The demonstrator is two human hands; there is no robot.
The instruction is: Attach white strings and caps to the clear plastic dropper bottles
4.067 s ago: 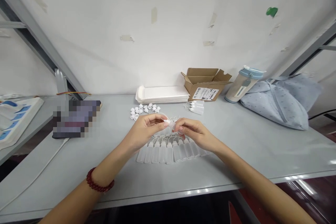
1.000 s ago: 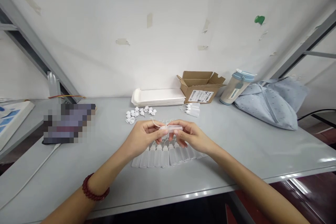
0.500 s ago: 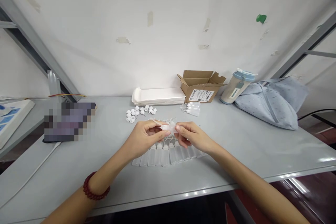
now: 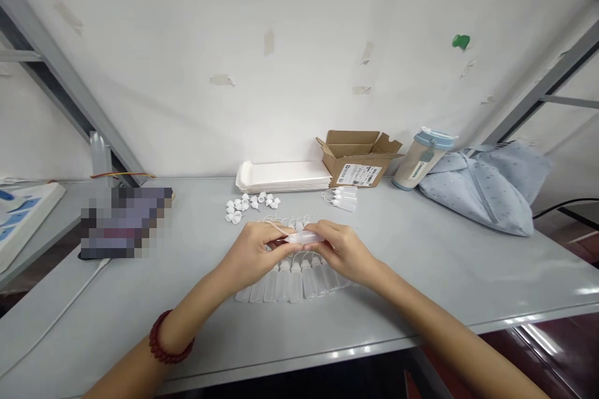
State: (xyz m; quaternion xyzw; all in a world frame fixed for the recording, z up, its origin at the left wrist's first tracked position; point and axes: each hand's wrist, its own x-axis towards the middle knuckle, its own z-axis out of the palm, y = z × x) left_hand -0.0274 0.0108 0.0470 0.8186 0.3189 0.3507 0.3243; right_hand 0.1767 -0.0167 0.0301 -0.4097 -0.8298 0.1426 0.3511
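My left hand [image 4: 253,252] and my right hand [image 4: 346,252] are closed on a small translucent plastic dropper bottle [image 4: 306,237], held sideways above the table. The left fingers pinch its tip end, where a thin white strap sticks out. The right fingers and thumb grip the other end of the body. Under and in front of the hands lies a fanned row of similar bottles [image 4: 283,283], partly covered by the hands. More white straps and caps show just behind the fingers.
Loose white caps [image 4: 246,204] lie in a cluster at the back left. Several bottles [image 4: 345,201] sit beside an open cardboard box [image 4: 358,165] and a white stack [image 4: 285,176]. A tumbler [image 4: 421,162] and blue bag [image 4: 477,190] stand right; a blurred device [image 4: 126,221] lies left.
The bottle has turned to lie lengthwise between my hands, showing more of its body. My right fingers have drawn in around its end. The head view has tilted up slightly.
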